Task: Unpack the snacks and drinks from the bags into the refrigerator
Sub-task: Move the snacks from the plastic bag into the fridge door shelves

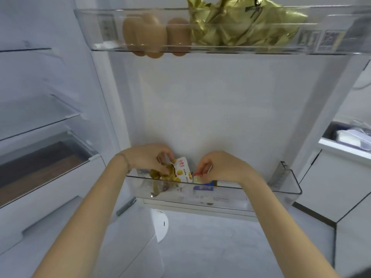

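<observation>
Clear-plastic door bin (220, 194) being stocked — left grip (148, 157) pinches a snack packet (181, 170), right grip (218, 167) a small carton (197, 178). Next, probably: seat both, release.

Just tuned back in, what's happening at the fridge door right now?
A person has both hands in the lower door bin of the open refrigerator. The left hand grips a white snack packet among some olive-coloured wrappers, and the right hand pinches a small red-and-white pack beside it. The upper door bin already holds brown eggs and a crumpled gold foil bag.
</observation>
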### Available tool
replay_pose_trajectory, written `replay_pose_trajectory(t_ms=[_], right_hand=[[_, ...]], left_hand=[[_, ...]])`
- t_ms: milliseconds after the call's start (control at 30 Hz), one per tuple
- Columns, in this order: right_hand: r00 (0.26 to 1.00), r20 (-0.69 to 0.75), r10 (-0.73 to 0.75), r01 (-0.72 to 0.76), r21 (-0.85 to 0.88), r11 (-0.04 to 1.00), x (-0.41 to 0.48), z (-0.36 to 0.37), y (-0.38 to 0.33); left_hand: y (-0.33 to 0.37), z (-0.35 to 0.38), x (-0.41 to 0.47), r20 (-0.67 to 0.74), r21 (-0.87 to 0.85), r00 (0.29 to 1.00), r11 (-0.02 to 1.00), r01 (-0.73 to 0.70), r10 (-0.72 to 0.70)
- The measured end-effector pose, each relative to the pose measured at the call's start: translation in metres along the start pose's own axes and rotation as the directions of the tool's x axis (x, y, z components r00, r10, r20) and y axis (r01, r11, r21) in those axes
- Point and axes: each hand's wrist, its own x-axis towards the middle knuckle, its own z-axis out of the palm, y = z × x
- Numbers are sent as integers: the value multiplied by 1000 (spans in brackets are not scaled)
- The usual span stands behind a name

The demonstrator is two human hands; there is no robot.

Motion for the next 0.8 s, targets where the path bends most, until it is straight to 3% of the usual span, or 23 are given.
replay_pose_trajectory(t_ms=[200,333,433,533,633,700,800], right_hand=[[999,-4,46,-46,24,999,-3,3,0],[994,-63,92,-90,46,995,-9,6,5],[976,-197,90,-70,108,992,-17,10,6],[904,-424,48,-39,31,999,-33,13,5],[807,-589,-26,-90,-166,982,-57,12,5],[734,-677,-59,-132,-226,965,-77,12,8],[652,-758,-21,-201,-199,959,-111,10,17]], left_hand=[[-3,4,7,73,31,994,996,-85,83],[-2,12,2,-16,44,998,997,-61,62],[2,20,-4,-130,46,987,995,-86,92],[14,27,-9,-308,56,940,989,-137,148],[36,35,-12,-483,167,831,960,-223,277],[55,44,-12,-529,230,756,923,-309,385],[86,61,-8,-523,276,699,873,-401,487]])
